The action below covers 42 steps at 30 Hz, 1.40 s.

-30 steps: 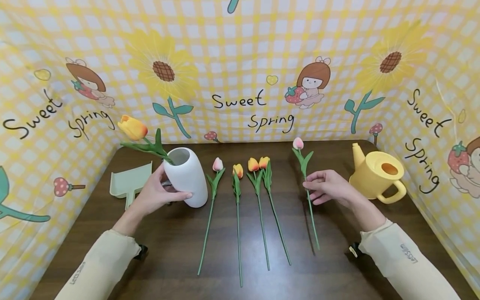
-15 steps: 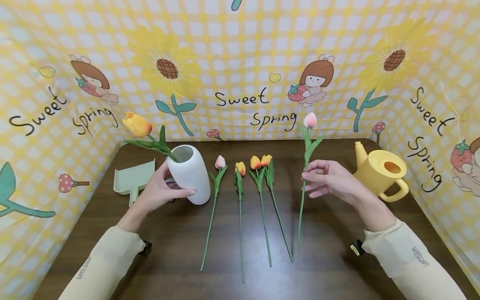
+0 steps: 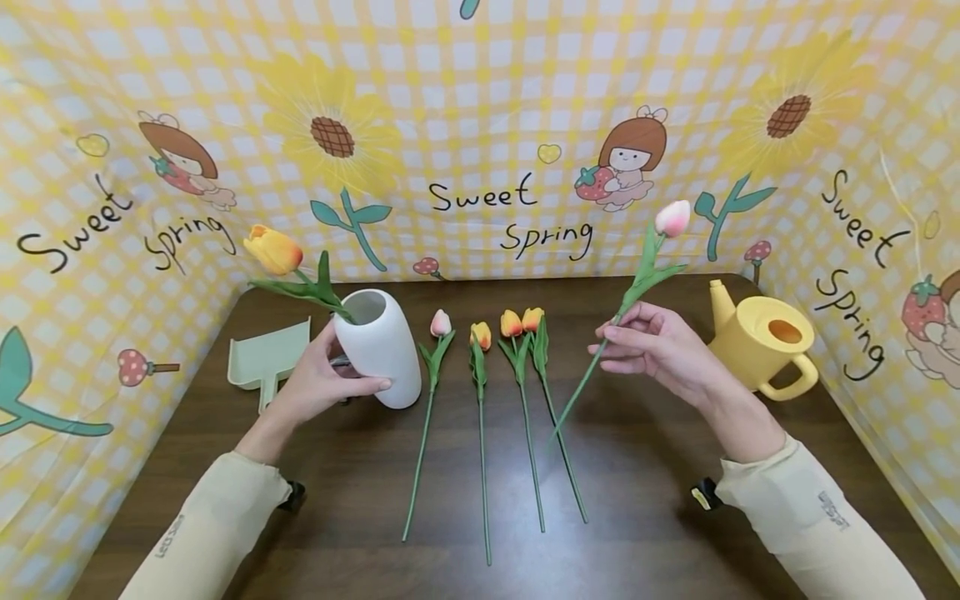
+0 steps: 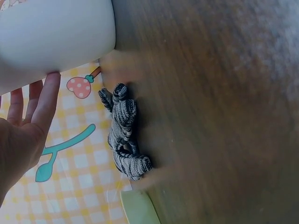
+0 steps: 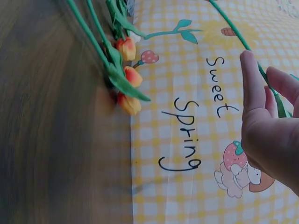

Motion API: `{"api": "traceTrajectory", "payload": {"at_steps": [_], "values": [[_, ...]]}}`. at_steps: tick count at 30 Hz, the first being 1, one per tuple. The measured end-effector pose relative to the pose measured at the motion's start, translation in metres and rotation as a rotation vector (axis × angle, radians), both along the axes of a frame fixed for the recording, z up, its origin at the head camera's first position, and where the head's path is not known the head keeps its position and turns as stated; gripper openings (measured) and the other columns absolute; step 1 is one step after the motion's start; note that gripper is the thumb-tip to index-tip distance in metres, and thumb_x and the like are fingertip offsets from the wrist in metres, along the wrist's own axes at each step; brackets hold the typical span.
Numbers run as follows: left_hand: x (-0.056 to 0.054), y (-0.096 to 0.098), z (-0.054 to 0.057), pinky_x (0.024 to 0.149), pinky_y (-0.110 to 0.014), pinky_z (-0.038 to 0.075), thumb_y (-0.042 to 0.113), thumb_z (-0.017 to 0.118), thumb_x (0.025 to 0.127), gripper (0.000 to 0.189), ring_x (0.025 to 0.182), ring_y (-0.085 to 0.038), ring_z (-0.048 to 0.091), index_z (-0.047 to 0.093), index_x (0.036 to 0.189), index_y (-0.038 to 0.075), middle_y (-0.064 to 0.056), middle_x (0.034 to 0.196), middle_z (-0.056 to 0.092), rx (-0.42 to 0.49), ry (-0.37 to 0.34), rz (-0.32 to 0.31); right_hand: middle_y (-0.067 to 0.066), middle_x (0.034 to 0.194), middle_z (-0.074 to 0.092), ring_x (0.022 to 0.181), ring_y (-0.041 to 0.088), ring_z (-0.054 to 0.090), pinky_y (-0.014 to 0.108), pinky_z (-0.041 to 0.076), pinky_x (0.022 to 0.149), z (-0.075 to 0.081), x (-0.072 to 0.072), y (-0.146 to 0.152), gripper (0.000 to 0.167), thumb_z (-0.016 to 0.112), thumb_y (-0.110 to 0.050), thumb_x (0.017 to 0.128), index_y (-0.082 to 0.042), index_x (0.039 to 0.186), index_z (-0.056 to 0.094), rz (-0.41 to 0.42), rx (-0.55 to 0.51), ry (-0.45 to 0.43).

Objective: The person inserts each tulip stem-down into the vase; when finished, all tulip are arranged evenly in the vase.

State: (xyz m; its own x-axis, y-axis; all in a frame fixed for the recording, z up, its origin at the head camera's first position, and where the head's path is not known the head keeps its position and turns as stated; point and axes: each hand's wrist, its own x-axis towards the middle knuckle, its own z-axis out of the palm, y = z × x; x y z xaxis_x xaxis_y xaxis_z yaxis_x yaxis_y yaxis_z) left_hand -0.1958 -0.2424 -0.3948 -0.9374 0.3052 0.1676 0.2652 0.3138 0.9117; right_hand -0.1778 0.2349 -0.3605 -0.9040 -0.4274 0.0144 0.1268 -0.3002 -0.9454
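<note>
My left hand (image 3: 315, 383) grips a white vase (image 3: 382, 358) by its side, thumb across the front and the vase tilted. A yellow-orange tulip (image 3: 276, 250) leans out of the vase's mouth to the left. On the right, my right hand (image 3: 663, 350) pinches the green stem of a pink tulip (image 3: 672, 218) just below the leaves. That tulip is off the table, bloom up to the right, stem slanting down left. Between the hands lie another pink tulip (image 3: 441, 323) and several yellow-orange tulips (image 3: 481, 337), stems toward me.
A yellow watering can (image 3: 765, 342) stands beyond my right wrist. Behind my left hand lies a pale green dustpan (image 3: 270, 354). The left wrist view shows a grey-black knitted bundle (image 4: 124, 130) near the dustpan. A checked cloth (image 3: 480, 125) rises around the dark wooden table (image 3: 330, 533).
My right hand has lifted the pink tulip off the table and tilted it, bloom to the right and stem end to the left. The left hand and vase hold nearly still.
</note>
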Motion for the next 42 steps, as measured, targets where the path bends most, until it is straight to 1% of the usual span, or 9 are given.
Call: {"api": "traceTrajectory", "payload": {"at_steps": [6,9,13,17,22,28,34,36,42], "values": [[-0.001,0.0,0.0,0.084,-0.035,0.058,0.004,0.092,0.072,0.088,0.112,-0.029,0.059,0.044,0.144,0.017,-0.007,0.129,0.059,0.01,-0.001,0.006,0.012,0.102,0.073,0.104,0.031,0.072,0.045,0.057,0.084,0.008,0.002,-0.012,0.012,0.055,0.005,0.101,-0.003,0.101,0.064,-0.023,-0.09,0.047],[-0.007,-0.005,-0.011,0.084,-0.034,0.058,0.007,0.093,0.072,0.089,0.112,-0.03,0.059,0.044,0.144,0.022,-0.005,0.13,0.059,0.007,0.003,0.01,0.013,0.102,0.072,0.105,0.033,0.071,0.046,0.057,0.085,0.011,0.004,-0.019,0.014,0.055,0.007,0.101,-0.002,0.103,0.067,-0.035,-0.139,0.081],[-0.015,-0.012,-0.025,0.084,-0.032,0.058,0.011,0.094,0.072,0.089,0.114,-0.03,0.058,0.044,0.144,0.027,-0.004,0.131,0.058,-0.001,0.014,0.006,0.017,0.104,0.073,0.104,0.034,0.071,0.046,0.056,0.086,0.015,0.003,-0.027,0.017,0.053,0.009,0.101,0.004,0.106,0.068,-0.02,-0.225,0.146],[-0.014,-0.012,-0.024,0.085,-0.032,0.057,0.01,0.094,0.072,0.089,0.114,-0.031,0.058,0.044,0.144,0.027,-0.003,0.131,0.058,0.003,0.012,0.005,0.019,0.103,0.074,0.102,0.034,0.072,0.047,0.056,0.086,0.019,0.0,-0.036,0.017,0.053,0.011,0.1,0.007,0.108,0.068,-0.043,-0.269,0.204],[-0.014,-0.011,-0.024,0.085,-0.033,0.058,0.01,0.094,0.072,0.089,0.114,-0.03,0.059,0.044,0.144,0.027,-0.003,0.131,0.057,0.005,0.008,0.002,0.018,0.1,0.074,0.102,0.035,0.072,0.046,0.057,0.085,0.027,-0.004,-0.051,0.018,0.054,0.011,0.099,0.005,0.104,0.07,-0.087,-0.288,0.263],[-0.015,-0.011,-0.024,0.083,-0.032,0.058,0.007,0.093,0.072,0.09,0.113,-0.03,0.06,0.044,0.145,0.027,-0.004,0.131,0.058,0.026,0.003,-0.003,0.018,0.098,0.074,0.101,0.037,0.072,0.046,0.058,0.084,0.042,-0.01,-0.072,0.014,0.059,0.01,0.097,0.007,0.103,0.071,-0.088,-0.32,0.303],[-0.013,-0.012,-0.023,0.083,-0.032,0.058,0.007,0.092,0.073,0.092,0.114,-0.029,0.059,0.042,0.148,0.025,-0.005,0.133,0.057,0.014,0.015,-0.016,0.019,0.096,0.075,0.095,0.033,0.074,0.044,0.059,0.082,0.056,-0.015,-0.095,0.01,0.064,0.008,0.096,0.006,0.101,0.072,-0.094,-0.316,0.358],[-0.012,-0.012,-0.024,0.084,-0.033,0.058,0.006,0.092,0.073,0.092,0.114,-0.029,0.059,0.041,0.148,0.024,-0.006,0.134,0.056,0.016,0.015,-0.019,0.02,0.098,0.074,0.095,0.033,0.074,0.045,0.059,0.082,0.06,-0.017,-0.103,0.009,0.064,0.008,0.096,0.007,0.101,0.071,-0.081,-0.322,0.375],[-0.013,-0.011,-0.022,0.085,-0.033,0.058,0.007,0.093,0.073,0.091,0.114,-0.029,0.058,0.042,0.147,0.025,-0.004,0.133,0.057,0.007,0.011,-0.002,0.02,0.098,0.074,0.094,0.033,0.073,0.049,0.058,0.083,0.069,-0.021,-0.123,0.008,0.066,0.006,0.095,0.007,0.101,0.071,-0.063,-0.316,0.405]]}}
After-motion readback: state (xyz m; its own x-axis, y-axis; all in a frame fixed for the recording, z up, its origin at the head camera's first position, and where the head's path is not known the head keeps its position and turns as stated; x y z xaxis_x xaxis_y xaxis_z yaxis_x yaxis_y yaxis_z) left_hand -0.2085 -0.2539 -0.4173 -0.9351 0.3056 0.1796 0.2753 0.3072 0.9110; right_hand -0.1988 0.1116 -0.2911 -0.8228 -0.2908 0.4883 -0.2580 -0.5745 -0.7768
